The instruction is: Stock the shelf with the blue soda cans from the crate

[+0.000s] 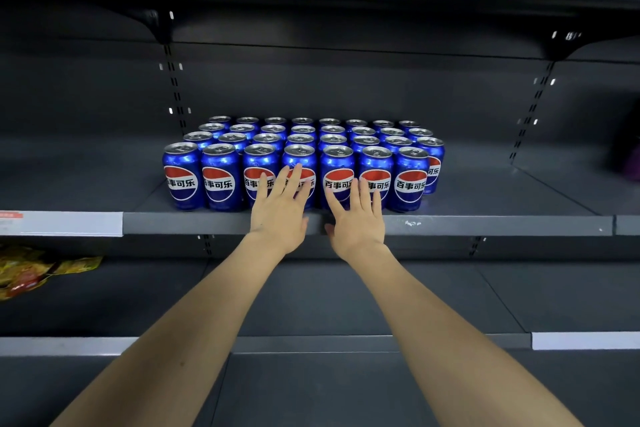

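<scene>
Both hands (pixel 282 210) flat against cans (pixel 301 166)

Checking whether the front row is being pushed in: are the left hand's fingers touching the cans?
Cannot tell. In the head view the left hand lies open with straight fingers overlapping the front-row cans, but from behind neither contact nor gap shows.

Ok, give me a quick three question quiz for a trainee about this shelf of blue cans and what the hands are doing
1. True or false: both hands grip a can.
2. How many blue aluminium soda cans stand in the front row?
3. Where do the yellow snack packets lie: A) above the cans, B) lower left shelf, C) beside the cans?

Key:
1. False: the left hand and right hand lie flat, fingers straight, against the front row at the dark grey metal shelf edge.
2. Seven.
3. B.
</scene>
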Demonstrator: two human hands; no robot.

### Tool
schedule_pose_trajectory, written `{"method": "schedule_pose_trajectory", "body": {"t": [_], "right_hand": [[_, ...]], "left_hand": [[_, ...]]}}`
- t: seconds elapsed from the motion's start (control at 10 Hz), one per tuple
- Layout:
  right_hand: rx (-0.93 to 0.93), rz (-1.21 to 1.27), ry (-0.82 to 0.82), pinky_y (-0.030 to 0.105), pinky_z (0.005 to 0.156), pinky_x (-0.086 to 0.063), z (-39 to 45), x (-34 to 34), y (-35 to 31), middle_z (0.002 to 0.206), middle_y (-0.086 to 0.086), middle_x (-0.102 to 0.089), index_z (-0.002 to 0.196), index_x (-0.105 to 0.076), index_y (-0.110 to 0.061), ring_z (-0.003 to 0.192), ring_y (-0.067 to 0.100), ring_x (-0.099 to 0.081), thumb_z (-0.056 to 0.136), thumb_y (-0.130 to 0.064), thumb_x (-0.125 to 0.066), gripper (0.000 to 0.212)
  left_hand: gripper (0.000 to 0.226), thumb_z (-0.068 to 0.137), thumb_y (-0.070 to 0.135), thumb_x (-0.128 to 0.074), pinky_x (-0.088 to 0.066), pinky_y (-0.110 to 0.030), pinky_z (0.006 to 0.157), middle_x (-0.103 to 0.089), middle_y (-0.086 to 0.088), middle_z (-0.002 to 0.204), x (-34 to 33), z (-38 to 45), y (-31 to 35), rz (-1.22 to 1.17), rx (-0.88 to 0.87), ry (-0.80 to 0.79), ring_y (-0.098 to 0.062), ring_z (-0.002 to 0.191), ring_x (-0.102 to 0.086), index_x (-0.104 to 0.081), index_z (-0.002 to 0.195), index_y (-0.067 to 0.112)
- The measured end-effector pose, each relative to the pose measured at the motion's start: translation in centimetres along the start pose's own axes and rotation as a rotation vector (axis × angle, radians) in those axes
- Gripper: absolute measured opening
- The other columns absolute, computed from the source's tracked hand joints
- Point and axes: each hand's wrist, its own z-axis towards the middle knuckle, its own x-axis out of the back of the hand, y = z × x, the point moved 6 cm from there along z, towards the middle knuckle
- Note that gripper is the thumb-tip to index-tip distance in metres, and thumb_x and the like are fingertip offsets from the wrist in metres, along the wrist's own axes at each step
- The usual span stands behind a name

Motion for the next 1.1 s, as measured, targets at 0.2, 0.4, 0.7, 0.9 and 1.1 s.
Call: {"method": "schedule_pose_trajectory", "body": {"t": [0.2, 0.4, 0.7, 0.9, 1.1], "right_hand": [[-0.049, -0.044, -0.084, 0.05, 0.115, 0.012, 0.2, -1.1, -0.7, 0.159, 0.019, -0.003, 0.149, 0.012, -0.037, 0.145, 0.034, 0.017, 0.102, -0.048, -0.016, 0.057], [-0.055, -0.04, -0.095, 0.049, 0.115, 0.012, 0.7, -0.8, -1.2, 0.158, 0.02, -0.008, 0.149, 0.011, -0.038, 0.145, 0.033, 0.017, 0.102, -0.047, -0.014, 0.054], [-0.071, 0.011, -0.025, 0.051, 0.116, 0.001, 0.4, 0.1, -1.3, 0.152, 0.021, -0.023, 0.149, 0.006, -0.042, 0.144, 0.04, -0.008, 0.101, -0.052, -0.017, 0.054], [0.002, 0.113, 0.242, 0.043, 0.106, -0.026, 0.0, 3.2, -1.2, 0.138, 0.016, -0.039, 0.151, -0.014, -0.032, 0.127, 0.033, -0.036, 0.103, -0.038, -0.03, 0.052], [0.048, 0.221, 0.393, 0.042, 0.117, -0.014, 0.4, 5.5, 0.0, 0.152, 0.016, -0.027, 0.152, -0.015, -0.02, 0.142, 0.033, -0.021, 0.098, -0.021, -0.041, 0.06]], "left_hand": [[0.066, 0.098, 0.042, -0.036, 0.004, -0.048, 0.115, 0.021, -0.006, 0.156, -1.2, -0.3, -0.5, 0.009, 0.011, -0.038, -0.023, 0.145, 0.014, -0.003, 0.152, 0.02], [0.067, 0.098, 0.042, -0.036, 0.005, -0.049, 0.115, 0.021, -0.006, 0.156, -1.9, -0.4, -1.2, 0.006, 0.038, -0.059, -0.023, 0.145, 0.016, -0.002, 0.152, 0.022], [0.068, 0.098, 0.042, -0.038, 0.005, -0.049, 0.115, 0.022, -0.008, 0.156, -1.8, -0.4, -1.1, -0.015, 0.045, -0.045, -0.026, 0.145, 0.015, -0.002, 0.152, 0.022], [0.07, 0.096, 0.039, -0.044, 0.002, -0.047, 0.116, 0.021, -0.011, 0.156, -0.5, -0.3, -0.3, -0.082, 0.021, -0.01, -0.028, 0.145, 0.013, -0.004, 0.151, 0.026], [0.067, 0.094, 0.035, -0.048, -0.003, -0.047, 0.116, 0.011, -0.011, 0.158, 2.4, 0.4, 0.1, -0.11, 0.003, 0.109, -0.027, 0.146, 0.007, -0.012, 0.15, 0.024]]}}
